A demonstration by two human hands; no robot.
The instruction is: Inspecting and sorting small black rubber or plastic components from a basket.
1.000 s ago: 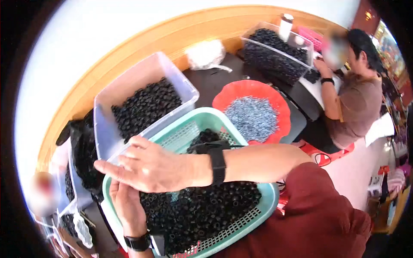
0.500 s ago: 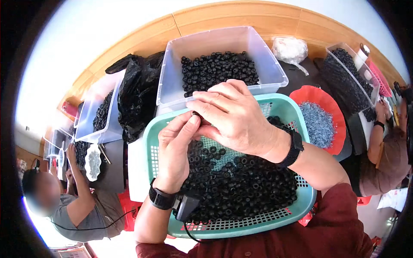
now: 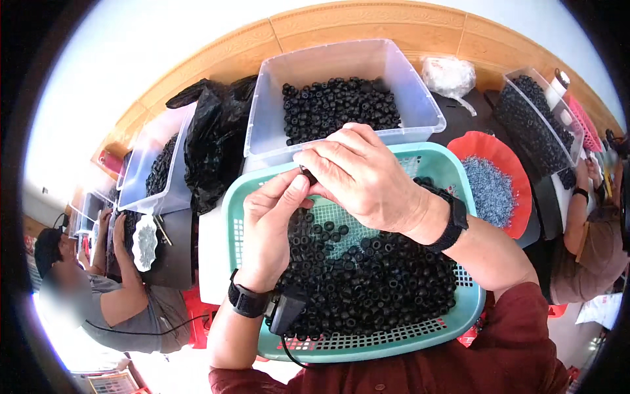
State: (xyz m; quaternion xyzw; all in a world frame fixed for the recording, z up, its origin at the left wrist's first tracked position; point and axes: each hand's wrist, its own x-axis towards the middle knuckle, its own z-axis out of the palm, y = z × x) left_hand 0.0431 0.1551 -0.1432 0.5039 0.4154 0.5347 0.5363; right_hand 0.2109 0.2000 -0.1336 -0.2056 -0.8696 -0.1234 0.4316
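My left hand (image 3: 268, 220) pinches a small round black part (image 3: 306, 173) between thumb and index finger. The fingertips of my right hand (image 3: 371, 184) close on that part from the other side, and its far edge is hidden by them. Both hands are held above a teal plastic basket (image 3: 374, 355) with perforated walls. Inside it lies a heap of loose black ring-like parts (image 3: 374, 289), some showing an open centre. Just beyond the basket stands a clear plastic bin (image 3: 420, 131) holding more black parts (image 3: 338, 108).
A red scalloped dish (image 3: 522, 197) of small blue-grey pieces (image 3: 487, 190) sits right of the basket. A black plastic bag (image 3: 213, 154) and another bin (image 3: 141, 203) stand left. A white bag (image 3: 449, 75) lies at the back. Co-workers (image 3: 157, 315) sit on both sides.
Both hands stay together on the black part, with the fingers shifted slightly. The view has moved a little. The co-worker at left has changed arm and head position.
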